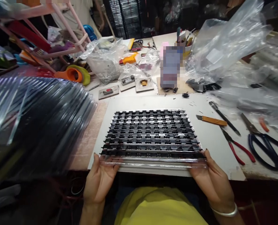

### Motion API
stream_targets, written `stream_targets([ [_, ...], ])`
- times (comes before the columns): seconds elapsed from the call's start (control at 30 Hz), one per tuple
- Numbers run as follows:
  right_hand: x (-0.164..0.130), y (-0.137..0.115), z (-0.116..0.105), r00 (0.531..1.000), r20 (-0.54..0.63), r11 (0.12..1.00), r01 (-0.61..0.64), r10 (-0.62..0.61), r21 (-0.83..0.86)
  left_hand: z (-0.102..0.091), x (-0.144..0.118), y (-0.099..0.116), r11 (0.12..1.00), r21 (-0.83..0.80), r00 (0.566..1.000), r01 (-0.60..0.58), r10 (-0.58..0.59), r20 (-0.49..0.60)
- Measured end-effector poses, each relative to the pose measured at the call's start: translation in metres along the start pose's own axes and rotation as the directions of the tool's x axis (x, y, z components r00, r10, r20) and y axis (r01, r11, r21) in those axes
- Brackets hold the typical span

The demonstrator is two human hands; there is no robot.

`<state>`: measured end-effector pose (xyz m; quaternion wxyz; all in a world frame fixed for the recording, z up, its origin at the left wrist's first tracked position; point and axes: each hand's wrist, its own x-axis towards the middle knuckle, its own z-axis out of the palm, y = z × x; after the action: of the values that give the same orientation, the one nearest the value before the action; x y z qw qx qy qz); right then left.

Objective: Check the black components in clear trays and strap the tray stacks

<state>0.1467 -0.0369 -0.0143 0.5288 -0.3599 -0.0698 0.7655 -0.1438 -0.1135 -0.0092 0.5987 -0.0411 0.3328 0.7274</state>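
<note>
- By left hand (98, 181) and right hand (211, 181), clear tray (150, 164) is gripped at its near corners.
- Tray is held over white board (216, 153); contact can't be told.
- Tray is best kept level so black parts (150, 154) aren't shifted.

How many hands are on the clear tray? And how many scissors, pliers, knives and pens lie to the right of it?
Left hand plus right hand on tray: 2
Scissors: 1
Red-handled pliers: 1
Orange-handled knife: 1
Pen: 1
Total: 6
</note>
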Motion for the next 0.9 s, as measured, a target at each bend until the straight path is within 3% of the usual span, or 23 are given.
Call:
stream_targets([
  [0.13, 0.000, 0.001, 0.001, 0.995, -0.102, 0.999, 0.004, -0.007, -0.038, -0.001, -0.001, -0.001, 1.000, 0.001, 1.000, -0.003, 0.003, -0.012],
  [0.4, -0.005, -0.002, 0.009, 0.954, -0.292, 0.987, 0.015, -0.062, -0.159, -0.002, -0.002, -0.004, 0.998, -0.060, 0.994, -0.002, 0.009, 0.106],
  [0.57, -0.009, -0.005, 0.001, 0.920, -0.383, 0.961, -0.031, -0.080, -0.276, -0.002, -0.004, -0.004, 0.991, -0.128, 0.988, 0.036, -0.016, 0.156],
  [0.73, -0.012, -0.007, -0.005, 0.934, -0.351, 0.932, -0.061, -0.073, -0.356, -0.004, -0.005, -0.004, 0.987, -0.155, 0.987, 0.043, -0.019, 0.157],
  [0.9, -0.013, -0.002, -0.001, 0.965, -0.238, 0.930, 0.019, -0.114, -0.368, -0.004, -0.004, -0.004, 0.992, -0.119, 0.993, 0.036, -0.022, 0.115],
])
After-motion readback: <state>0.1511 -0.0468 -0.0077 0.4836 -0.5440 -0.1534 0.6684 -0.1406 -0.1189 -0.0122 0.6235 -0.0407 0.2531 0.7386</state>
